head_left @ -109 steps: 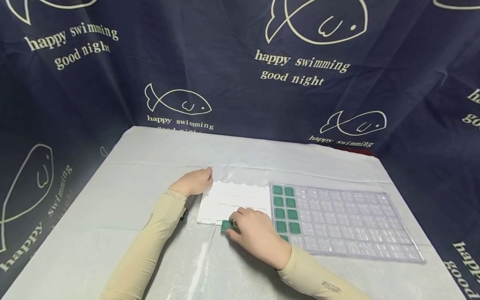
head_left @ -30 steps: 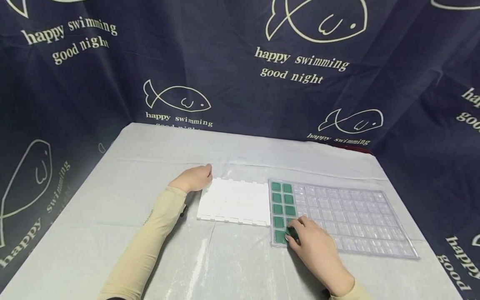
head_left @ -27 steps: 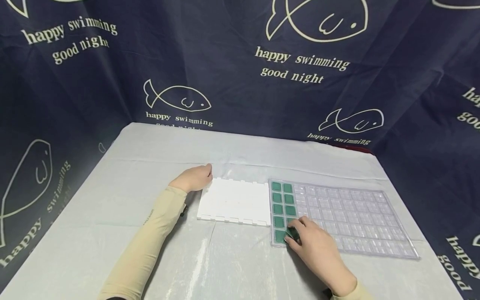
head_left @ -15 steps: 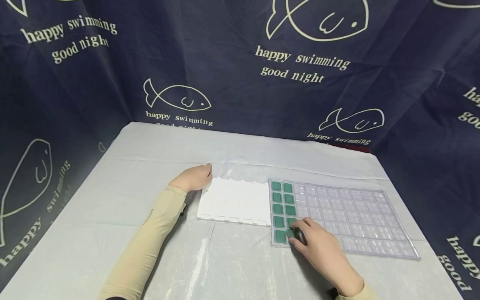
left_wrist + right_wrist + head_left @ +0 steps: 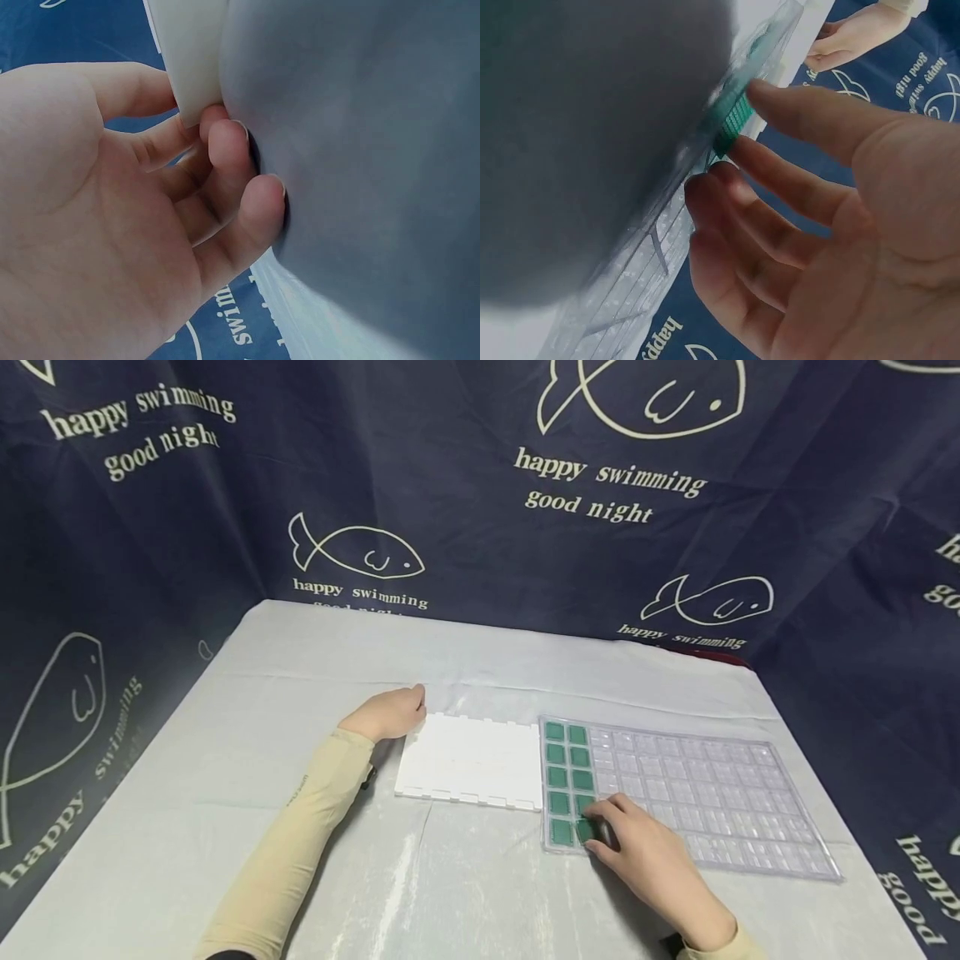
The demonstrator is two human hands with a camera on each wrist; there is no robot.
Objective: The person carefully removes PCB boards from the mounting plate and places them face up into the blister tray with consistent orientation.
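Observation:
My left hand [image 5: 387,713] grips the far left corner of a white board [image 5: 471,762] with notched edges, lying flat. In the left wrist view the thumb and fingers close about the corner of the board [image 5: 193,52], fingertips down at the tabletop. To the right lies a clear plastic tray [image 5: 720,739] of small compartments. Green square pieces [image 5: 557,777] fill its two leftmost columns. My right hand [image 5: 651,857] is at the near end of the second column, thumb and forefinger pinching a green piece [image 5: 736,124] that sits in its compartment.
The tray's remaining compartments [image 5: 678,792] are see-through. Tray and board lie edge to edge on a white-covered table [image 5: 330,877]. A dark blue curtain [image 5: 480,527] with fish drawings hangs behind and at both sides.
The right hand moved from the board's near edge to the tray with a green piece, which tilted, then settled flat in the second column's near compartment. The left hand stayed at the corner.

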